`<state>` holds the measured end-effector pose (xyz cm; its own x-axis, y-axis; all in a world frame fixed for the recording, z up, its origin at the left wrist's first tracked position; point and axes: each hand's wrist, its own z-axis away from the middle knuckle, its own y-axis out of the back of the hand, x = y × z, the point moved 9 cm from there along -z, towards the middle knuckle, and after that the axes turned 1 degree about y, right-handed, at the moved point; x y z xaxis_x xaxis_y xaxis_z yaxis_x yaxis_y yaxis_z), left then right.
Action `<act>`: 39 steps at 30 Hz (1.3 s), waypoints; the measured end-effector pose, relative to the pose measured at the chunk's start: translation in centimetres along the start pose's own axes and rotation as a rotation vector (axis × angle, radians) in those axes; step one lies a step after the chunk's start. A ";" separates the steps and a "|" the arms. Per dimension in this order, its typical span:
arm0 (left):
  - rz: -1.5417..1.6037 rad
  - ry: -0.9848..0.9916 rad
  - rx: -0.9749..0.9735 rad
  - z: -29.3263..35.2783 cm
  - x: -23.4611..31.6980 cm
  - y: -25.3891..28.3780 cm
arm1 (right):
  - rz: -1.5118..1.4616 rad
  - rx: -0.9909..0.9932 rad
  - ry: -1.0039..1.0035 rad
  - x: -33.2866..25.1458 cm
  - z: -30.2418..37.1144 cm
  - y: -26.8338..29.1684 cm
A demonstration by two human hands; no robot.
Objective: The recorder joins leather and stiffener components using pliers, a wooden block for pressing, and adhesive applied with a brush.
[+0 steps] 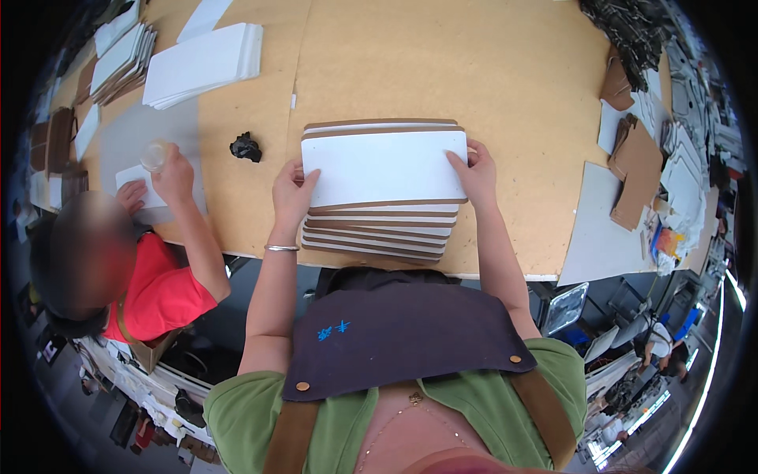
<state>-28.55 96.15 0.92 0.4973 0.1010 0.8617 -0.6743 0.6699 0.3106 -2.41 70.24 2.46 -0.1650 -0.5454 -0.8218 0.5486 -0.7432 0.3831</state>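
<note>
My left hand (292, 192) and my right hand (478, 171) grip the two short ends of a white rectangular panel (385, 167). Each thumb lies on the panel's top face, and the fingers curl around its edges, partly hidden. Brown strips show along its near and far sides. Directly below is a fanned stack of similar white-and-brown panels (375, 243), stepping toward me near the table's front edge. Whether the held panel rests on the stack or is slightly raised, I cannot tell.
A crumpled black piece (246, 147) lies left on the tan table (410, 55). Beyond it sits a white sheet stack (204, 65). At left, a co-worker in red (170, 288) holds a round container (155, 156). Brown pieces (636, 170) and white sheets lie at right.
</note>
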 end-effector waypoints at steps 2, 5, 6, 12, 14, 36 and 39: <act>-0.089 0.030 0.021 0.2 -0.4 0.0 | 0.075 -0.002 -0.024 1.1 -0.4 -0.3; -0.181 0.060 0.081 0.0 0.3 0.1 | 0.094 0.017 -0.035 2.4 -1.0 -0.5; -0.186 0.077 0.107 -0.1 -0.1 0.4 | 0.039 0.033 -0.033 2.3 -0.8 -0.5; -0.135 0.130 0.175 -0.4 -1.1 1.0 | 0.135 0.053 -0.074 1.6 -0.9 -0.4; -0.136 0.163 0.187 -0.5 -1.3 1.2 | 0.137 0.038 -0.075 2.2 -1.2 -0.3; -0.005 0.080 0.105 -1.1 -0.5 0.4 | 0.199 0.060 -0.029 1.1 -2.2 0.2; -0.037 0.050 0.130 -0.6 0.5 0.3 | 0.147 0.061 -0.002 0.9 -1.9 -0.1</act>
<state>-28.20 96.89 1.19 0.5473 0.1168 0.8287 -0.7187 0.5729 0.3939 -1.03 70.56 0.93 -0.0884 -0.6511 -0.7538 0.5160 -0.6773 0.5244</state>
